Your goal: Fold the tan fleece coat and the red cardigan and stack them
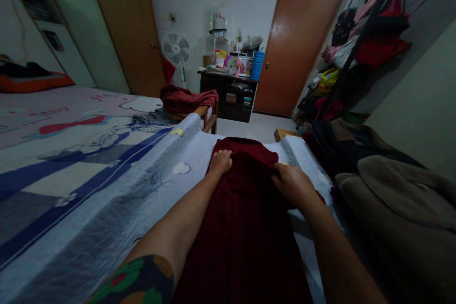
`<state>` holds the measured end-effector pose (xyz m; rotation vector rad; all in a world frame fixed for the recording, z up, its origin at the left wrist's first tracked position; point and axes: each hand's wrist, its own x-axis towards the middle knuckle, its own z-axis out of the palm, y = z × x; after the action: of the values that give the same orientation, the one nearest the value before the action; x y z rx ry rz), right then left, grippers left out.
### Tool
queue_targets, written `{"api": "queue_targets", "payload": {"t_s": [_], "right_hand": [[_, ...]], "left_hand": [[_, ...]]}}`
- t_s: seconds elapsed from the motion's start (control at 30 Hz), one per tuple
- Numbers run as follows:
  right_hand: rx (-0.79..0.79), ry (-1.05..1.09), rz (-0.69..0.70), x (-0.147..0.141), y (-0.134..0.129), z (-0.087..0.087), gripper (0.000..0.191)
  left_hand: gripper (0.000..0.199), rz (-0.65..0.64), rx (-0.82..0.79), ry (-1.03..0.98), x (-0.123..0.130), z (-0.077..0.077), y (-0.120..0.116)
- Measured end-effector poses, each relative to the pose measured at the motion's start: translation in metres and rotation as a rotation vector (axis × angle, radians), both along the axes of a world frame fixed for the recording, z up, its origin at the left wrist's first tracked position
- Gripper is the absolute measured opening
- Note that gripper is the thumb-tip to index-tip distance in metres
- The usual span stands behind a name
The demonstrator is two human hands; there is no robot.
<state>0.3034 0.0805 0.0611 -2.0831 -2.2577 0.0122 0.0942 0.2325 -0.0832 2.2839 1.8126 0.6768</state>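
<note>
A dark red garment [245, 228] lies lengthwise over the pale quilted bed cover [153, 199], running from the near edge of the view toward the far end of the bed. Its exact kind is hard to make out in the dim light. My left hand [222, 161] is closed on the cloth at its left side, near the far end. On the right side, my right hand [294, 183] pinches a raised fold of the same cloth between thumb and fingers. Between both hands the fabric is lifted and creased.
Folded clothes, with a grey-brown fleece [409, 209] on top, are piled at the right. A patterned blanket [89, 152] covers the left bed. Reddish cloth [187, 99] rests at the bed's end. Beyond stand a fan [176, 49], a dark cabinet [228, 109] and a door [292, 42].
</note>
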Motion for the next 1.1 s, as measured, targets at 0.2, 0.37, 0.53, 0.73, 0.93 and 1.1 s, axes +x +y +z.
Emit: {"api": "queue_targets", "payload": {"t_s": [0.2,0.37,0.53,0.73,0.93,1.1], "right_hand": [[-0.118,0.026,0.180,-0.054,-0.053,0.009,0.019],[-0.261,0.113,0.482,-0.083,-0.084,-0.012,0.017],[-0.330,0.238,0.629,-0.078,-0.105,-0.016,0.025],[-0.219,0.247,0.431,-0.032,-0.107,-0.023,0.076],[-0.227,0.215,0.259,0.009,-0.109,-0.044,0.081],[-0.301,0.211,0.214,0.016,-0.112,-0.043,0.056]], "left_hand": [[0.035,-0.027,-0.130,-0.153,-0.007,0.003,0.011],[0.039,-0.031,-0.314,-0.296,-0.011,0.018,0.028],[0.036,0.005,-0.382,-0.397,-0.006,0.029,0.023],[0.058,0.111,-0.353,-0.557,-0.003,0.027,-0.008],[0.067,0.167,-0.408,-0.782,-0.014,0.032,-0.039],[0.067,0.091,-0.453,-0.933,-0.016,0.041,-0.085]]}}
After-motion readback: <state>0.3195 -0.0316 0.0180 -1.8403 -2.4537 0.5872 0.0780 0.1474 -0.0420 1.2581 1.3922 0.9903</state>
